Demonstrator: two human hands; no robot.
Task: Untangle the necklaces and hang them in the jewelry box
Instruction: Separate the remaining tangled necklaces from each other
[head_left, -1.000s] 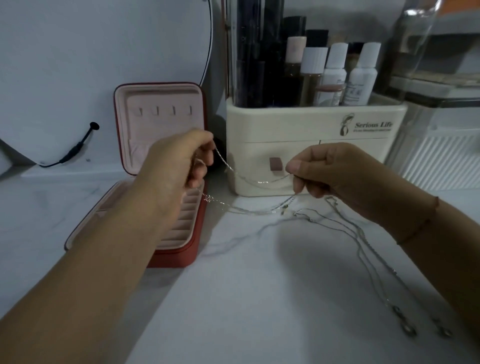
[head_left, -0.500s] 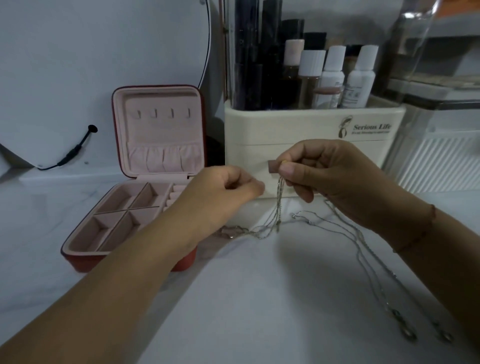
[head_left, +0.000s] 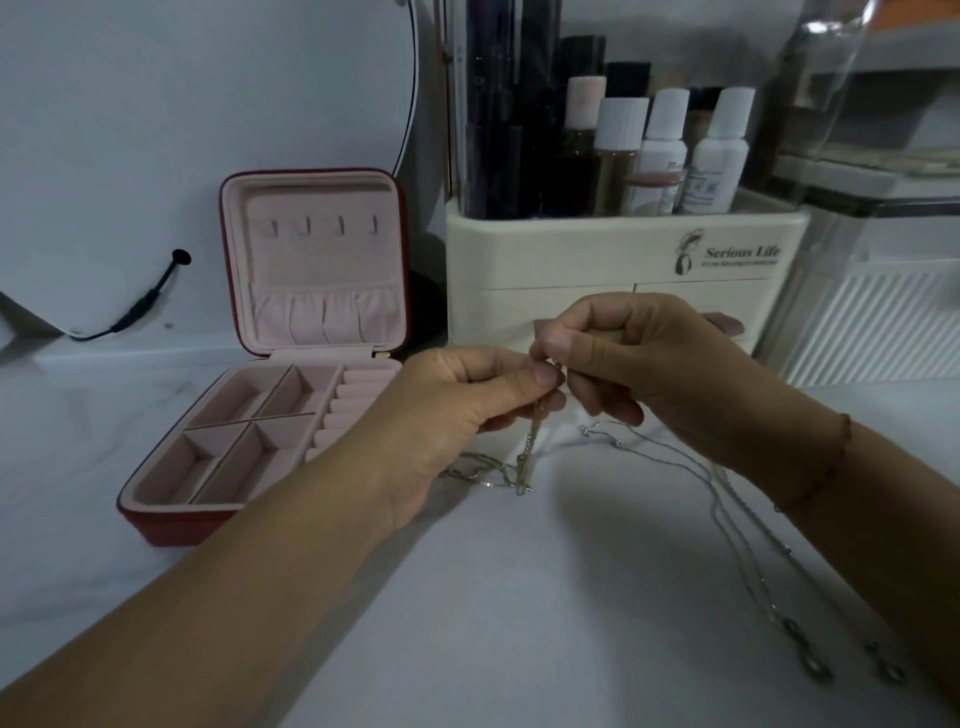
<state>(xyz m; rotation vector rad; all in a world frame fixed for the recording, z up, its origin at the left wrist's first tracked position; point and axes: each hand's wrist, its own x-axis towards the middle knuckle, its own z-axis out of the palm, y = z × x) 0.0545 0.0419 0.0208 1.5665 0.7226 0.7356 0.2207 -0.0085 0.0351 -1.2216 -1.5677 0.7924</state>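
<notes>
Item: thin gold-toned link necklace (head_left: 531, 452). Its top is pinched between my left hand (head_left: 457, 415) and right hand (head_left: 644, 364), both curled tight on it, and its tail trails on the white marble surface (head_left: 519, 597) mid-way back.
Item: slim silver chain necklaces (head_left: 727, 514), loose, running toward the surface's right front corner.
Item: red square jewelry box with pink lining (head_left: 322, 260), open near the back left. Its lid hooks (head_left: 340, 224) are bare.
Handling: I work the top end with fingertips only, lift slowly, and keep it clear of the silver strands.
</notes>
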